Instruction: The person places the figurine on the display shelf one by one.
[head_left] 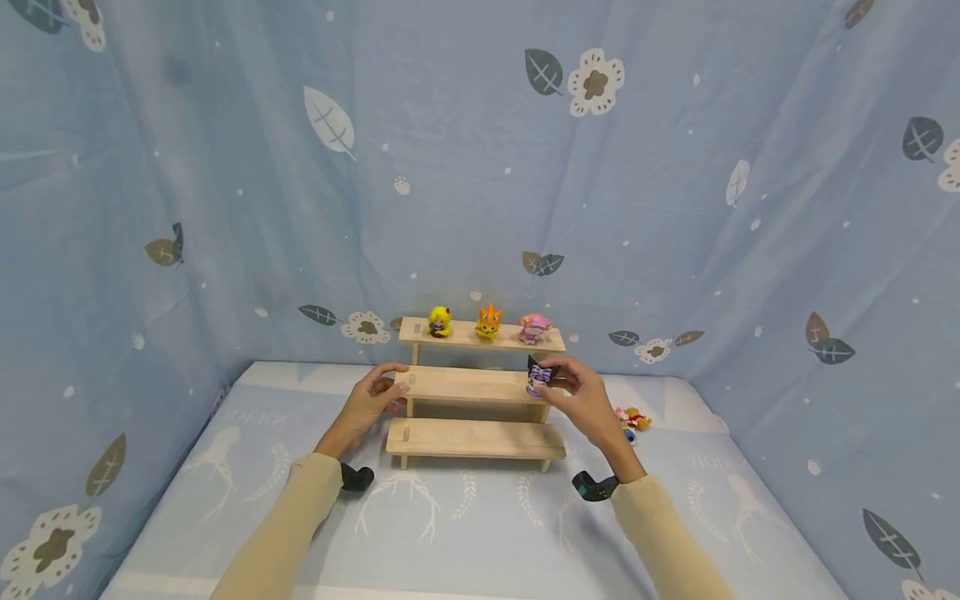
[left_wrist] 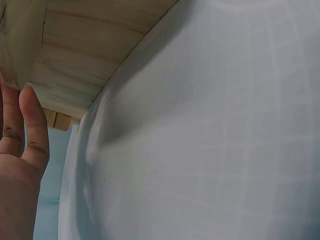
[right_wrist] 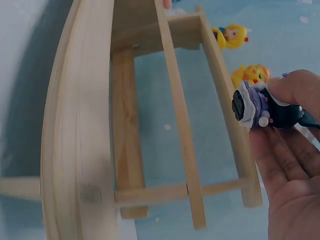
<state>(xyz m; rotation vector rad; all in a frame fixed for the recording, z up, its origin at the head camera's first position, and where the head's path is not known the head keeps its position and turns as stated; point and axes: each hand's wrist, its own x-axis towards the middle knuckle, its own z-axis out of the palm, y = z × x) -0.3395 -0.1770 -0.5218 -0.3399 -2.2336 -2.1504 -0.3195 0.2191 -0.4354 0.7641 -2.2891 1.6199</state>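
A three-tier wooden display shelf (head_left: 472, 384) stands on the cloth-covered surface. At the left end of its middle board, my left hand (head_left: 372, 393) grips the board's edge; in the left wrist view its fingers (left_wrist: 35, 115) touch the wood. My right hand (head_left: 581, 398) pinches a black-and-purple figurine (head_left: 537, 377) at the right end of that same board. The right wrist view shows the figurine (right_wrist: 255, 106) between thumb and fingers, its base turned toward the shelf. Whether the base touches the board, I cannot tell.
Along the top board stand a yellow figurine (head_left: 438, 322), an orange spiky-headed figurine (head_left: 489, 322) and a pink figurine (head_left: 534, 327). Several small figurines (head_left: 633, 419) lie on the cloth right of the shelf, partly behind the right forearm. A patterned blue curtain (head_left: 465, 167) hangs behind.
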